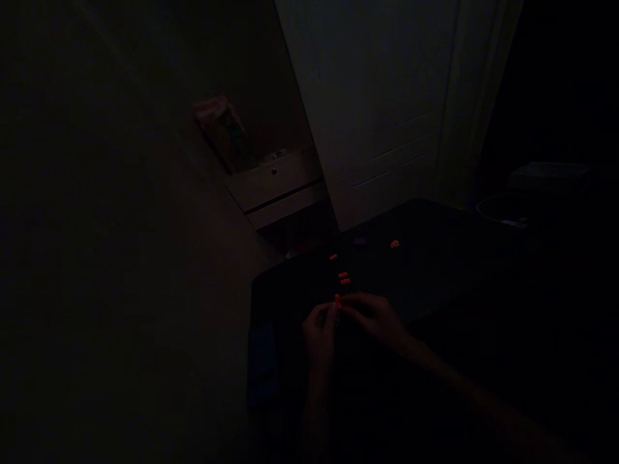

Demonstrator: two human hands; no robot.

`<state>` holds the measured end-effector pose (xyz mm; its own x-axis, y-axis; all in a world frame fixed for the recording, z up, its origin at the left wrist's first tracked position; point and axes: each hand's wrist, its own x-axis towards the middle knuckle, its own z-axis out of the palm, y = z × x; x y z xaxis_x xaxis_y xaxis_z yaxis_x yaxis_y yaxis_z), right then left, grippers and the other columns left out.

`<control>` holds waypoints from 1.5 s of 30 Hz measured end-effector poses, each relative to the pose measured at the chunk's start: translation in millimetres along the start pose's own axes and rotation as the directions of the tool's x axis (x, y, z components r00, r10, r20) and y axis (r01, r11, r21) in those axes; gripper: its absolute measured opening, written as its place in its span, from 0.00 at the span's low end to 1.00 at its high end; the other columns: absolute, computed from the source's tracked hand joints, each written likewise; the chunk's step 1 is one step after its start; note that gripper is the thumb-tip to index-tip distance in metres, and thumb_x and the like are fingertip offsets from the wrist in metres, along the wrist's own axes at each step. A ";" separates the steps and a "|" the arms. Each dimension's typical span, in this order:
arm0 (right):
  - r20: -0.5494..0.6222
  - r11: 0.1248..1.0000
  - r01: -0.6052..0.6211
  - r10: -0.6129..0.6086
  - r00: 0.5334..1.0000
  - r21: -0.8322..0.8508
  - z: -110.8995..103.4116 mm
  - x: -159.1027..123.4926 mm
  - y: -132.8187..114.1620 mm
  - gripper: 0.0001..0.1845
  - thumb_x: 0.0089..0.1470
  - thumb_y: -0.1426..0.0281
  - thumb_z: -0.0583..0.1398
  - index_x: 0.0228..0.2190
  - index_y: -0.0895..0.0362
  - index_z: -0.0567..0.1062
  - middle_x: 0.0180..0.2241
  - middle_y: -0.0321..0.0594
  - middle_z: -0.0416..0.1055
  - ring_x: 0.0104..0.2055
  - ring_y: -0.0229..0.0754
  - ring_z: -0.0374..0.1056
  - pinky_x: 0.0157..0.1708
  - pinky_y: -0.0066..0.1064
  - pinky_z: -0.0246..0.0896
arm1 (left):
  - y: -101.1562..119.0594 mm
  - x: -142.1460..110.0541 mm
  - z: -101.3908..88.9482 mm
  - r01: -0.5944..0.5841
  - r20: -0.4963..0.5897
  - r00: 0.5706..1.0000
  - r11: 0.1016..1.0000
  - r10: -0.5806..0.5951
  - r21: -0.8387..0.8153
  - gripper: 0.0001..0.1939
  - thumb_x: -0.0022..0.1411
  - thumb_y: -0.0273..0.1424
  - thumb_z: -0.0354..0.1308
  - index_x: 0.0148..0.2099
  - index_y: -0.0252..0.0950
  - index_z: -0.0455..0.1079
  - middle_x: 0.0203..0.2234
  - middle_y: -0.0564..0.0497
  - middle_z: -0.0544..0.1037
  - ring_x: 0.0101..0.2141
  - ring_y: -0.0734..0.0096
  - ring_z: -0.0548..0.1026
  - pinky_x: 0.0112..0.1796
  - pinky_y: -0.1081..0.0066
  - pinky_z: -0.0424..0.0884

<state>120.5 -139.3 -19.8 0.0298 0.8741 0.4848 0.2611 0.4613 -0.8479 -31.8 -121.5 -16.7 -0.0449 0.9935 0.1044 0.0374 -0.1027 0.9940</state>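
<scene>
The room is very dark. My left hand [319, 328] and my right hand [374, 316] meet over a dark table, their fingertips pinched together on a small bright red piece [337, 300]. Its exact kind is too dim to tell. Just beyond the fingers lie two small red pieces [343, 278] close together, and another red piece [333, 257] rests a little farther off. Farther right on the table is a small orange object [394, 243], with a dim purple block [360, 241] to its left.
A blue flat object [262, 364] lies at the table's left edge. Behind the table [300, 277] stand a pale door [382, 96] and a drawer unit [280, 187] with a colourful packet [225, 132] on top. A white cable [498, 209] curls at the right.
</scene>
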 end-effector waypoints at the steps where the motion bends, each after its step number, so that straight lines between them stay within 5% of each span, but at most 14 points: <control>1: 0.001 1.000 0.024 -0.024 1.000 -0.019 0.1 -0.5 0.1 0.09 0.61 0.67 0.62 0.43 0.52 0.80 0.41 0.40 0.81 0.43 0.46 0.78 0.46 0.36 0.71 | 0.2 0.3 0.2 -0.003 -0.001 1.000 1.000 0.003 0.004 0.16 0.56 0.42 0.67 0.35 0.32 0.78 0.25 0.50 0.79 0.27 0.70 0.74 0.31 0.72 0.69; 9: -0.024 0.997 0.055 -0.057 0.998 -0.058 -0.4 -0.3 1.3 0.10 0.63 0.65 0.61 0.41 0.51 0.82 0.40 0.42 0.82 0.41 0.47 0.78 0.44 0.37 0.72 | -1.3 0.7 -1.3 -0.033 0.034 0.999 0.999 0.032 0.034 0.16 0.57 0.43 0.66 0.33 0.33 0.78 0.23 0.51 0.77 0.27 0.70 0.73 0.31 0.72 0.68; 19: -0.023 0.997 -0.073 0.074 0.997 0.025 -4.0 1.5 -0.2 0.09 0.59 0.64 0.63 0.38 0.52 0.83 0.37 0.39 0.83 0.39 0.47 0.79 0.43 0.37 0.73 | 1.7 0.9 -0.3 -0.023 0.087 0.996 0.997 0.029 -0.073 0.22 0.58 0.40 0.67 0.51 0.34 0.75 0.36 0.45 0.81 0.34 0.68 0.79 0.37 0.70 0.74; 45: 0.014 0.994 0.023 -0.022 1.000 -0.111 0.7 -0.7 4.7 0.07 0.64 0.68 0.59 0.38 0.53 0.78 0.37 0.39 0.79 0.39 0.43 0.75 0.42 0.33 0.68 | 2.2 0.8 0.5 0.010 0.064 0.998 0.995 -0.003 -0.098 0.20 0.53 0.38 0.70 0.46 0.34 0.77 0.32 0.47 0.82 0.33 0.67 0.79 0.37 0.70 0.73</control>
<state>121.0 -137.7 -24.3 0.0105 0.8660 0.4999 0.3670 0.4617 -0.8075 -31.2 -120.9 -14.4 0.0187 0.9949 0.0987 -0.0613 -0.0974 0.9934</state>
